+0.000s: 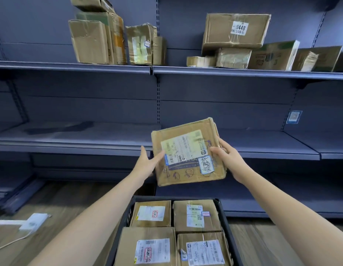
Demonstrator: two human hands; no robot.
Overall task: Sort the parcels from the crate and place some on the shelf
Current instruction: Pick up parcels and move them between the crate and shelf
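Note:
I hold a flat brown cardboard parcel (pixel 188 152) with white and blue labels in mid-air, tilted, in front of the middle shelf (pixel 74 144). My left hand (pixel 147 162) grips its left edge and my right hand (pixel 228 160) grips its right edge. Below, a dark plastic crate (pixel 223 214) holds several labelled brown parcels (pixel 151 214) packed side by side. The bare middle shelf lies just behind the held parcel.
The upper shelf (pixel 166 71) carries several worn cardboard boxes, including a large one marked 0448 (pixel 236 29). A blue QR sticker (pixel 293 117) sits on the back panel at right. A white device with a cable (pixel 33 221) lies at lower left on a wooden surface.

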